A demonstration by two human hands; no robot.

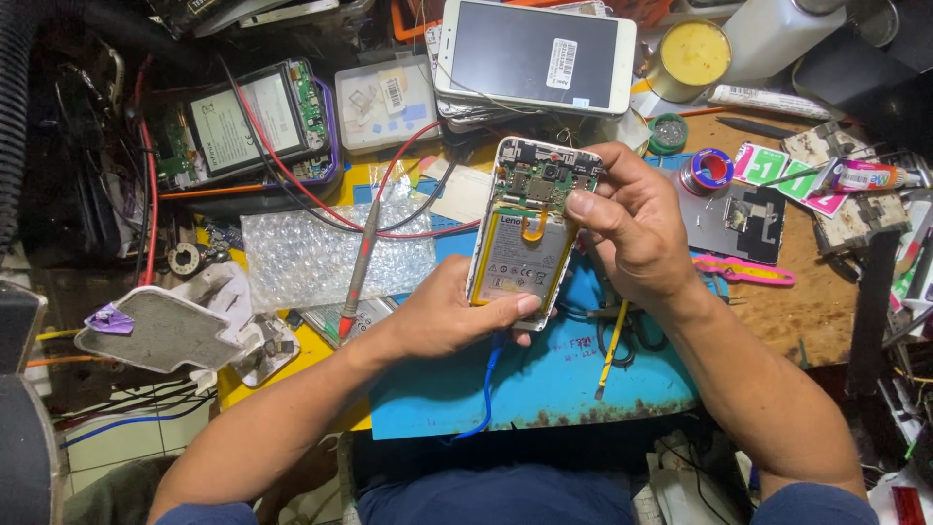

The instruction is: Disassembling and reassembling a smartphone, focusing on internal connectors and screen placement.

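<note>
An opened white smartphone (525,233) with its back cover off shows a green circuit board at the top and a grey battery below. My left hand (449,313) grips its lower end from underneath, thumb across the bottom edge. My right hand (632,226) holds the upper right side, thumb pressed on the circuit board near the top corner. The phone is held above a blue work mat (544,379).
A sheet of bubble wrap (330,255) and a probe with red and black leads (358,272) lie left of the phone. A white phone (535,56) rests face up on a stack at the back. Another opened device (248,122), solder wire spool (707,170), yellow paste tin (692,53), pink tweezers (743,270) surround the mat.
</note>
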